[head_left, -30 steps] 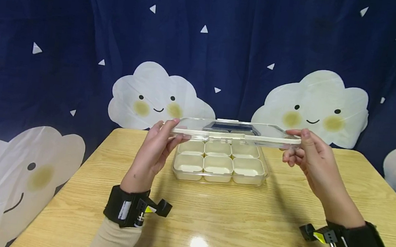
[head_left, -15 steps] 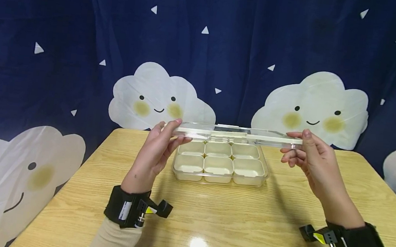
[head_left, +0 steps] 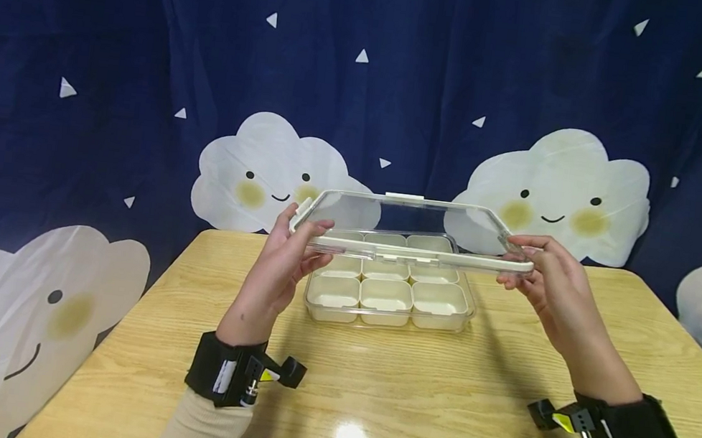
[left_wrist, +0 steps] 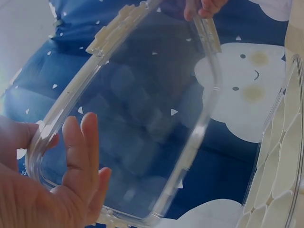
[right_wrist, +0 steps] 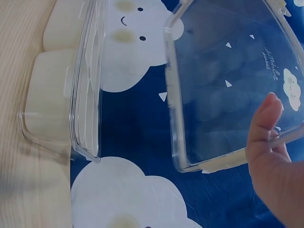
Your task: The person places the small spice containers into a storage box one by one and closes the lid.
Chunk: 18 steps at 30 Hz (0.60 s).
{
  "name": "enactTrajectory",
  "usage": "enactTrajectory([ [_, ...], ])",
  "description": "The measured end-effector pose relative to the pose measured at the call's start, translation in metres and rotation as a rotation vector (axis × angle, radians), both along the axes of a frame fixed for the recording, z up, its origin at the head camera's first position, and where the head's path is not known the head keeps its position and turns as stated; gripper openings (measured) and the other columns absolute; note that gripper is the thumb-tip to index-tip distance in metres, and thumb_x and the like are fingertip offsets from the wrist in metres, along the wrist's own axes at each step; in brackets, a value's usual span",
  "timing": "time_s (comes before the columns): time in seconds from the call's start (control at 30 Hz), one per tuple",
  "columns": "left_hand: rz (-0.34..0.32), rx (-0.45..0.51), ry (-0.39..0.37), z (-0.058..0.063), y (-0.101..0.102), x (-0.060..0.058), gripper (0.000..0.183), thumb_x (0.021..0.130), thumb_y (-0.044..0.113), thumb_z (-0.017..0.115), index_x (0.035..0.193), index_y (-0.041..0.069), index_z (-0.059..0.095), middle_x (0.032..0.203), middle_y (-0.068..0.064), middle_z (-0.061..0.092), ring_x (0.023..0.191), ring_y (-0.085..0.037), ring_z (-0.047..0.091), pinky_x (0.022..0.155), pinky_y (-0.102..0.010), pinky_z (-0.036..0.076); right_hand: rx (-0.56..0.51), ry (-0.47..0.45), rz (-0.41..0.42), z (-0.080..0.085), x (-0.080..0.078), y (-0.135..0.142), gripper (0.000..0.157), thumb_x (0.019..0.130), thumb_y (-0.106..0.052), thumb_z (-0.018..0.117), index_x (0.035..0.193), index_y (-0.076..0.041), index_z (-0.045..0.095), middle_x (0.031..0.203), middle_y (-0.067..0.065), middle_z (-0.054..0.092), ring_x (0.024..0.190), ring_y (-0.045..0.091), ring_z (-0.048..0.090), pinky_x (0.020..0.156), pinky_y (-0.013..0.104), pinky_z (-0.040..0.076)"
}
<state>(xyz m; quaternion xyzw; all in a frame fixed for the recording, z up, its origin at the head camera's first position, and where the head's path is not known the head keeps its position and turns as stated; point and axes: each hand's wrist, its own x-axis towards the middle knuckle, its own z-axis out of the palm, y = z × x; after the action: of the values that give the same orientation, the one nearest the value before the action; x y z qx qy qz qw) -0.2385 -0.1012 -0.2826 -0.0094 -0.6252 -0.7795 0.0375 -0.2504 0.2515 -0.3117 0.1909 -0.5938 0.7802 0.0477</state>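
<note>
A clear lid with a cream rim and side clips [head_left: 418, 255] is held up in the air by its two short ends in the head view. My left hand [head_left: 277, 261] pinches its left end near the front corner. At the opposite end, my right hand [head_left: 554, 285] grips the rim between thumb and fingers. The lid tilts, its far edge higher than the near one. Behind and below it, a clear storage box [head_left: 470, 312] stands on the table, filled with several cream cups [head_left: 386, 294]. The left wrist view shows the lid's see-through panel [left_wrist: 137, 109].
The wooden table [head_left: 384, 382] extends around the box toward both sides. A dark blue curtain [head_left: 419, 75] with white cloud cutouts [head_left: 559, 163] hangs close behind the table's far edge. Each wrist wears a black strap [head_left: 223, 371] with a small camera mount.
The lid first levelled to nearly edge-on, then tipped so its far edge rose and its near edge dropped slightly. Both hands kept their hold and shifted only a little. The box stayed put.
</note>
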Motion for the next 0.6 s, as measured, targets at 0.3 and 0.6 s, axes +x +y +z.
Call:
enactTrajectory([
  [0.3,0.010,0.027,0.113,0.000,-0.001,0.004,0.085,0.089,0.005,0.051,0.161,0.023,0.008,0.140,-0.013,0.055,0.086,-0.016,0.071,0.066,-0.022,0.057,0.029,0.137,0.062,-0.001,0.001,-0.002,0.027,0.107,-0.003,0.041,0.131,0.003,0.053,0.106,0.011,0.065,0.096,0.014,0.069,0.089,0.023,0.055],
  [0.6,0.180,0.090,0.128,-0.011,0.014,0.000,0.075,0.091,0.009,0.070,0.150,0.006,0.023,0.127,-0.012,0.066,0.086,-0.010,0.071,0.075,-0.024,0.051,-0.076,0.164,0.097,-0.003,0.005,-0.014,0.038,0.107,0.001,0.039,0.144,0.003,0.042,0.113,0.010,0.062,0.099,0.015,0.071,0.091,0.020,0.052],
])
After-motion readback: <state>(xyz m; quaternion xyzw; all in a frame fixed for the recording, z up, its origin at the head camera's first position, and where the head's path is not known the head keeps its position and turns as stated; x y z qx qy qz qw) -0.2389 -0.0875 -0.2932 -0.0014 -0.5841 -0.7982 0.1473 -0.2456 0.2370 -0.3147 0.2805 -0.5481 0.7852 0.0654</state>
